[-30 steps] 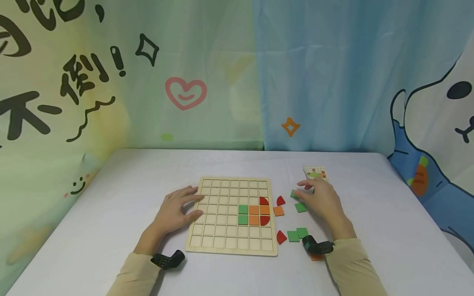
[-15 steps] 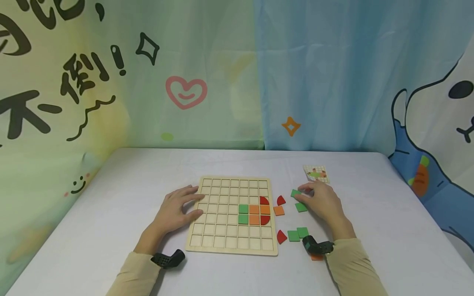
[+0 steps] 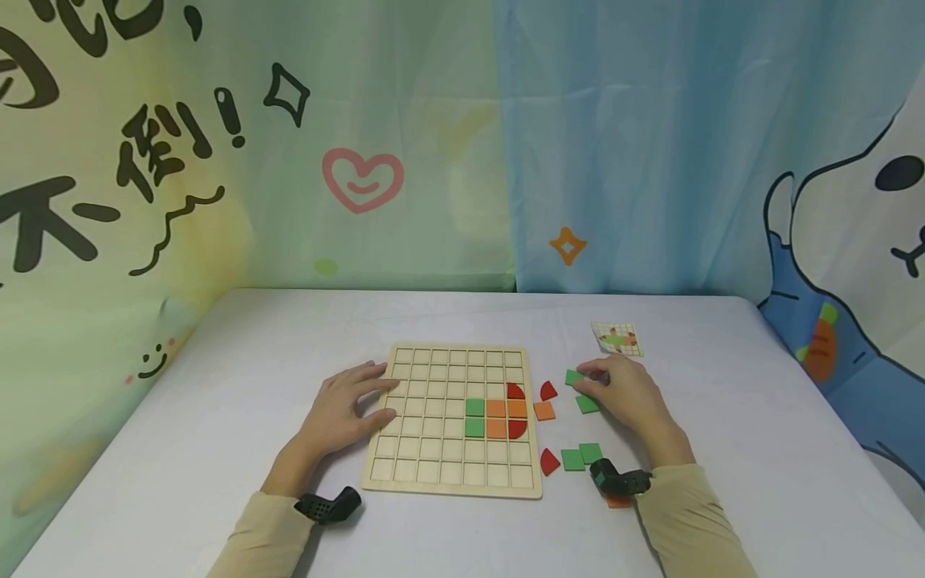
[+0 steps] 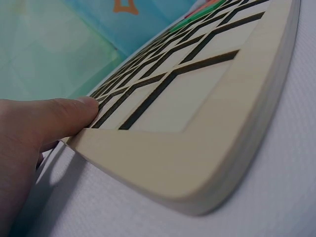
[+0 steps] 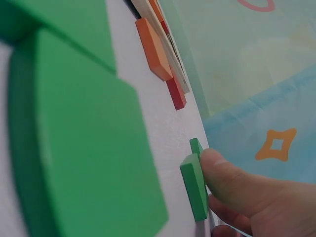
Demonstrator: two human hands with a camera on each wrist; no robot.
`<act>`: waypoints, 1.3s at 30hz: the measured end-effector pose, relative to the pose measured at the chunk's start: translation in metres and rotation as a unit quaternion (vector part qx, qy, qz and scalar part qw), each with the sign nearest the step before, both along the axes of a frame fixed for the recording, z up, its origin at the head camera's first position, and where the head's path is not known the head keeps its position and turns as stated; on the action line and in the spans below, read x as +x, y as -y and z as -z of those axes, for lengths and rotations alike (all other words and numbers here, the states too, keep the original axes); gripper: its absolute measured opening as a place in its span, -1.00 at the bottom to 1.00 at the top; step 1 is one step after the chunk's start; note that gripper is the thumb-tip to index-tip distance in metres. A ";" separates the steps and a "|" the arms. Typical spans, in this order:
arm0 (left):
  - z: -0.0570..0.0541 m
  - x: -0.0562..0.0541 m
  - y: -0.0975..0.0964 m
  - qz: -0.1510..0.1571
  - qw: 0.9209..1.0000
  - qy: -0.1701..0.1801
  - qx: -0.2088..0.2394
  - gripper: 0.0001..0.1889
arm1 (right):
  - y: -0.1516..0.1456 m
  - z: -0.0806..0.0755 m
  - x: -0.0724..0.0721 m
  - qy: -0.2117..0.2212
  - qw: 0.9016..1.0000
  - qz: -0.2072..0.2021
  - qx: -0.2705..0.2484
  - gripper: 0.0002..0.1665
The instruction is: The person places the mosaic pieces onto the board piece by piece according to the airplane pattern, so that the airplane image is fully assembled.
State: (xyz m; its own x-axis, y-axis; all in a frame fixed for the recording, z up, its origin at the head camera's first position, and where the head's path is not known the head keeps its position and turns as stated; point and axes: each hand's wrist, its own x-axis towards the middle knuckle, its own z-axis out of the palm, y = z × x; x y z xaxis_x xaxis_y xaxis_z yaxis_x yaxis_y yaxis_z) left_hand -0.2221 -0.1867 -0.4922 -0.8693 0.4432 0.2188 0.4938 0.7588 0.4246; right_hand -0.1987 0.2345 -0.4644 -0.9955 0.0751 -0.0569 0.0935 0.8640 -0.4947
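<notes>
Seven coloured pieces (image 3: 495, 409) sit in the grid board (image 3: 448, 491).

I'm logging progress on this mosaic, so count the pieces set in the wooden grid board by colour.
Green squares: 2
Orange squares: 3
Red rounded pieces: 2
Total on the board: 7

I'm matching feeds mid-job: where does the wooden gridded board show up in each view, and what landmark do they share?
Head: the gridded board lies just below the centre.
Left wrist: large, from lower middle to top right.
Right wrist: a thin strip at top middle, behind an orange tile.
Shared landmark: the orange star outline on the backdrop, cut off by the left wrist view's top edge.
</notes>
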 end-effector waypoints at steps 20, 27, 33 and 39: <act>0.000 0.000 0.000 0.000 1.000 0.003 0.005 -0.48 | 0.001 0.001 -0.001 0.002 1.000 -0.003 0.009 -0.55; 0.000 0.000 0.000 -0.002 1.000 0.003 0.003 -0.47 | 0.002 -0.001 -0.001 0.006 1.000 -0.001 0.013 -0.55; -0.001 0.000 0.000 -0.002 1.000 0.004 0.002 -0.47 | 0.002 -0.003 -0.001 0.001 1.000 -0.005 0.010 -0.56; -0.001 0.000 0.000 0.001 1.000 0.001 0.002 -0.47 | 0.005 -0.009 0.000 0.002 1.000 -0.006 0.007 -0.55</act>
